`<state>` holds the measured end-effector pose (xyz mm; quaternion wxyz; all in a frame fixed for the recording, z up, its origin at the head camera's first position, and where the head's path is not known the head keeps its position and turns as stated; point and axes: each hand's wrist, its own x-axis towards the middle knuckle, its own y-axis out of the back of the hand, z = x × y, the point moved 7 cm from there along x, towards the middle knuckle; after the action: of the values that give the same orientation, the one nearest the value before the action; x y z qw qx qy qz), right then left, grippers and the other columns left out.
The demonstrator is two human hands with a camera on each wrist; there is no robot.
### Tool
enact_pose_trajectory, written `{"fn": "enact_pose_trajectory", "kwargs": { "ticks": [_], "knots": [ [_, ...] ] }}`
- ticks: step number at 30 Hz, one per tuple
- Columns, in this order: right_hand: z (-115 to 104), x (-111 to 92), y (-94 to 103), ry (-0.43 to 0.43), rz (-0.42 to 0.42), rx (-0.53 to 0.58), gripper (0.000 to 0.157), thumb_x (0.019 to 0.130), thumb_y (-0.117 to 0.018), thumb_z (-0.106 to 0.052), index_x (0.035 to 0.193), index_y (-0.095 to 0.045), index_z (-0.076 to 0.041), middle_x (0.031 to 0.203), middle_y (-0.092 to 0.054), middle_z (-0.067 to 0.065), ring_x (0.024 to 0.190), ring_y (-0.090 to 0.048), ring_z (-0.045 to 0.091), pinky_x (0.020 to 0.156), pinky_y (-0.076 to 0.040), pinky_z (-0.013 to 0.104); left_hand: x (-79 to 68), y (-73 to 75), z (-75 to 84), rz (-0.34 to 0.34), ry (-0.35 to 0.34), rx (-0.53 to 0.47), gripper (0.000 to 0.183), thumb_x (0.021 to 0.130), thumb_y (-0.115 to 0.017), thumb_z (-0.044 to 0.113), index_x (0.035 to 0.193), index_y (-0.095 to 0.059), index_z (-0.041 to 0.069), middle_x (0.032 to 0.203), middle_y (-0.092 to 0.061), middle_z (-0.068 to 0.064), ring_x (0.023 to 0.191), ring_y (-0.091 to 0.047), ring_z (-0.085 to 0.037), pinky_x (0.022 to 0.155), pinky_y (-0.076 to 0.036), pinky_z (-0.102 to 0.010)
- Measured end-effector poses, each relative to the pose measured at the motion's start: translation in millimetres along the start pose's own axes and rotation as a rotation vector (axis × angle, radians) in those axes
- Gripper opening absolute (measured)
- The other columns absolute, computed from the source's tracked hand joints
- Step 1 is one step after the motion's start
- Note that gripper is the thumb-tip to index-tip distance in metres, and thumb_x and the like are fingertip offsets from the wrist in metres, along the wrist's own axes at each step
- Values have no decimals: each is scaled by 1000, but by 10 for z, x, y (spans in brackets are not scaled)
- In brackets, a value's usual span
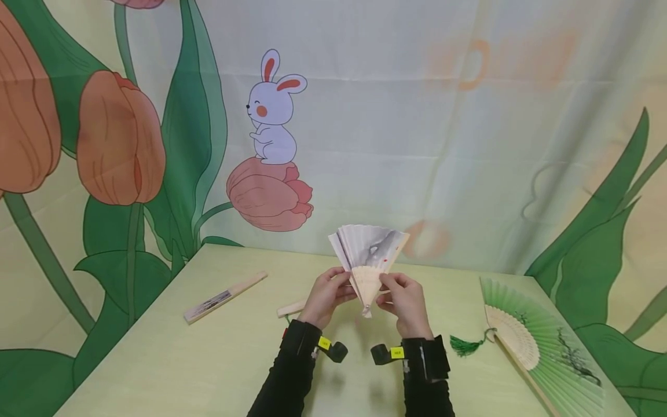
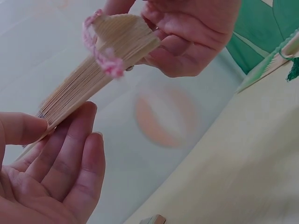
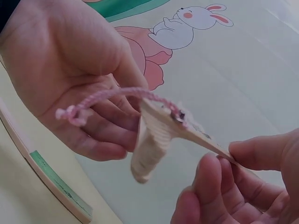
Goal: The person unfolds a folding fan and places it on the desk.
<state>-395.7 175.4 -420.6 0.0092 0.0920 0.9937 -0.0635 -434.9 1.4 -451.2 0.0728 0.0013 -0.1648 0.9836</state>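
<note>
A partly spread folding fan stands upright between both hands, above the middle of the table. Its leaf is whitish with grey painting and small red marks, over pale wooden ribs. The left hand pinches the left edge between thumb and fingers. On the opposite side, the right hand pinches the right guard stick the same way. At the pivot end, which points down, hangs a knotted pink cord. Seen from the left wrist, the ribs are stacked close together, with the thumb pressing on their edge.
A folded fan with a dark printed band lies on the table's left. Another folded one is partly hidden behind the left hand. At right lies a spread green fan with a green tassel. A printed curtain hangs behind the table.
</note>
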Motion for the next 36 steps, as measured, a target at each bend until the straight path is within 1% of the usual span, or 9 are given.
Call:
{"fn": "enact_pose_trajectory", "kwargs": {
  "ticks": [10, 17, 25, 30, 33, 36],
  "knots": [
    [12, 3, 61, -23, 14, -7, 19, 102, -65, -16, 104, -65, 3, 83, -62, 6, 59, -62, 14, 59, -57, 26, 3, 5, 6, -7, 3, -8, 21, 106, -57, 12, 120, -60, -4, 83, -74, 0, 74, -71, -9, 76, -62, -27],
    [4, -9, 116, -29, 37, -6, 21, 104, -65, -19, 104, -65, 2, 84, -63, 8, 59, -61, 15, 61, -57, 26, -4, -4, 15, -20, 1, -11, 22, 107, -54, 11, 122, -58, -5, 86, -73, 0, 75, -71, -9, 79, -62, -29],
    [-3, -11, 124, -17, 41, 12, 18, 103, -66, -17, 100, -64, 0, 82, -62, 6, 58, -61, 15, 61, -58, 26, -22, 34, 35, -7, -1, -19, 21, 107, -55, 11, 122, -58, -5, 90, -75, -3, 77, -72, -10, 81, -62, -30],
    [14, -24, 151, -27, 52, 20, 17, 103, -66, -16, 99, -64, 0, 81, -62, 5, 58, -60, 15, 60, -57, 26, -30, 36, 23, -5, 13, -27, 20, 107, -55, 12, 120, -58, -3, 90, -76, -3, 77, -73, -10, 80, -62, -29],
    [5, -23, 152, -25, 50, 27, 18, 103, -66, -17, 99, -64, 0, 82, -62, 5, 58, -61, 14, 60, -57, 25, -43, 35, 36, -5, 9, -27, 21, 108, -55, 12, 122, -58, -4, 92, -76, -4, 77, -73, -10, 80, -62, -29],
    [-14, -20, 152, -18, 52, 30, 18, 103, -67, -18, 99, -64, 0, 82, -63, 6, 58, -61, 15, 60, -57, 25, -50, 51, 45, 8, 10, -29, 24, 108, -55, 13, 125, -59, -4, 96, -75, -4, 79, -73, -11, 81, -62, -29]
  ]
}}
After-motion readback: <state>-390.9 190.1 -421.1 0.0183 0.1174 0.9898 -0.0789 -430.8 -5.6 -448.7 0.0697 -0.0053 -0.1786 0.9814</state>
